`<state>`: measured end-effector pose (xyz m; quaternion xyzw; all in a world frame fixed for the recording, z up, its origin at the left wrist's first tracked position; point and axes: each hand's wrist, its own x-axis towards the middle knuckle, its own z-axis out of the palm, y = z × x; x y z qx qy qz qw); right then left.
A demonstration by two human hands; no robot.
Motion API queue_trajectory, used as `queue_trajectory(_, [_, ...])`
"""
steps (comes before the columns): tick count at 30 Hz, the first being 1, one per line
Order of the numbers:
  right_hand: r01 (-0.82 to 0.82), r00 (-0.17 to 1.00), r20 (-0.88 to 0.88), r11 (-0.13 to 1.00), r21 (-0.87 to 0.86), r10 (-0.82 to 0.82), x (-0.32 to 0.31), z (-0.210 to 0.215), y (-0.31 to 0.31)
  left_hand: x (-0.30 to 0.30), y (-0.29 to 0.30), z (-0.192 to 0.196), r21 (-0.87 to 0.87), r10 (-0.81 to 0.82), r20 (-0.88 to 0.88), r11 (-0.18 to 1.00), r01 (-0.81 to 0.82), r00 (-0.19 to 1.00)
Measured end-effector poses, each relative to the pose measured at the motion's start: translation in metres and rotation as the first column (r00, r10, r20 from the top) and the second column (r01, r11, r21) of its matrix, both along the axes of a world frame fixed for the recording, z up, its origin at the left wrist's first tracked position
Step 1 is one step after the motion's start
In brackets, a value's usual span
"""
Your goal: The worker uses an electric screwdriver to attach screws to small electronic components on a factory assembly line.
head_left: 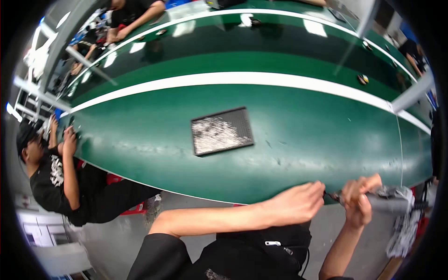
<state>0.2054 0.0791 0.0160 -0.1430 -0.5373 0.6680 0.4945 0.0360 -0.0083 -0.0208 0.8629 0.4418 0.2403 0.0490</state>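
My right hand (358, 198) is wrapped round the front of an electric screwdriver (394, 201), a grey cylinder partly covered in clear plastic. Its dark tip points left, toward my left hand (303, 200). The left hand's fingers are pinched together right beside that tip, at the near edge of the green table (298, 163). Whatever sits between them is hidden. Farther up the table lies a black rectangular tray (243, 122), with many small silvery metal pieces (214, 133) spread over its left and middle part.
Beyond a white rail (233, 78) runs a dark green belt with a few small parts (362, 79) on it. On the left a person in black (56, 177) sits at the same table. Other people's arms show at the far side. A grey post (413, 95) stands at the right.
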Motion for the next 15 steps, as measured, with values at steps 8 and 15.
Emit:
queue_trajectory(8, [-0.044, 0.992, -0.117, 0.999, -0.029, 0.04, 0.012, 0.014, 0.015, -0.086, -0.121, 0.001, 0.018, 0.423, 0.062, 0.905, -0.425, 0.904])
queue_trajectory(15, [-0.139, 0.981, -0.183, 0.882, -0.45, 0.061, -0.012, -0.008, 0.032, -0.204, -0.172, 0.009, 0.026, 0.859, -0.103, 0.506, -0.862, 0.501])
